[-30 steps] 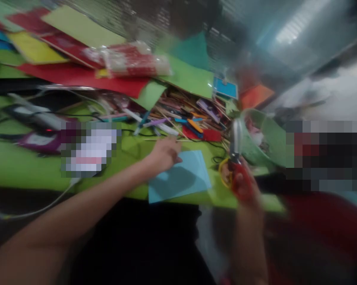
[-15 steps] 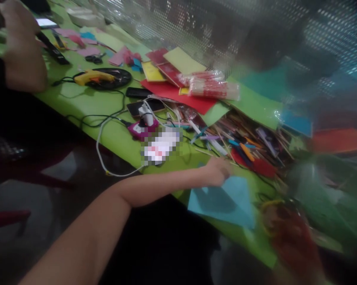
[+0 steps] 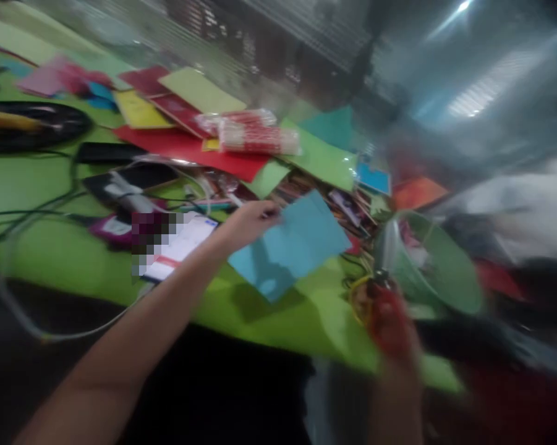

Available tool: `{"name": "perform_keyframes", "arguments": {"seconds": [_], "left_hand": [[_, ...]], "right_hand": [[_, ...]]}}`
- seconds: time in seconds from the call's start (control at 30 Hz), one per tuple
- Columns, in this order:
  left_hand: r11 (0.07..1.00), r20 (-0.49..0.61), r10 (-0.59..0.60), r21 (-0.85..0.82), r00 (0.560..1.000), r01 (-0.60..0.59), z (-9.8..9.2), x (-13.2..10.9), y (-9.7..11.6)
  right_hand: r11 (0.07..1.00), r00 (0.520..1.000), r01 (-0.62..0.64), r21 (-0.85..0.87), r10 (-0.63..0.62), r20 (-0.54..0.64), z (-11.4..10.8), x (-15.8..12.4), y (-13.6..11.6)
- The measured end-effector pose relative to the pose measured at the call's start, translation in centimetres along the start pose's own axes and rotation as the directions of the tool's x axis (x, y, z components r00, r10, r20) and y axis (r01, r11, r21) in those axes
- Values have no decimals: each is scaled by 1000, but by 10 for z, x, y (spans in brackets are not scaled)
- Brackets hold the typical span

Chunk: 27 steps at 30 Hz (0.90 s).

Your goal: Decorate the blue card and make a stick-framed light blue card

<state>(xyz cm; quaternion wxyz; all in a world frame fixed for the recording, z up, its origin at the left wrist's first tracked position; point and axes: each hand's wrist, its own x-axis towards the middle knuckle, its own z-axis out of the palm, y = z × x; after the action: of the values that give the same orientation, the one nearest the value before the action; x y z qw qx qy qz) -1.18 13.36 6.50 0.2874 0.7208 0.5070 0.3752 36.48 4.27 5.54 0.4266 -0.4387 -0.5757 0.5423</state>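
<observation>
Pinching blue sheet: left fingers | right fingers: clasping red-handled tool | packet print: blurred

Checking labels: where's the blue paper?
Head view, centre: the blue paper is in the left hand, above the green table, left of the green container.

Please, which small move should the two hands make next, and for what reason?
Probably the right hand should bring the scissors nearer to the blue paper. The left hand holds the paper by an edge, partly raised above the green table, while the scissors point upward beside the green basket, apart from the paper.
</observation>
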Motion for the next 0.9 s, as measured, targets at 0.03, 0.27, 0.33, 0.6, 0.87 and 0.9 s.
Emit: {"name": "perform_keyframes", "arguments": {"seconds": [0.03,0.27,0.33,0.6,0.87,0.9], "left_hand": [[999,-53,-16,-31,998,14,-5,2,-5],[928,-19,-264,-278,964,249,-19,-3,-8],[914,34,-286,-292,958,284,-21,-5,-5],[890,152,-313,-297,938,345,-23,-5,-4],[870,177,-353,-300,919,392,-20,-5,0],[872,177,-356,-290,918,394,-20,-5,1]], "right_hand": [[999,999,31,19,-31,-27,6,1,-5],[981,995,84,-175,-73,66,3,1,-36],[976,994,68,-207,-48,99,-3,-1,-39],[960,987,-81,-267,114,111,-9,-1,-39],[952,971,-175,-252,209,119,1,0,-42],[950,969,-172,-262,210,126,2,0,-42]]}}
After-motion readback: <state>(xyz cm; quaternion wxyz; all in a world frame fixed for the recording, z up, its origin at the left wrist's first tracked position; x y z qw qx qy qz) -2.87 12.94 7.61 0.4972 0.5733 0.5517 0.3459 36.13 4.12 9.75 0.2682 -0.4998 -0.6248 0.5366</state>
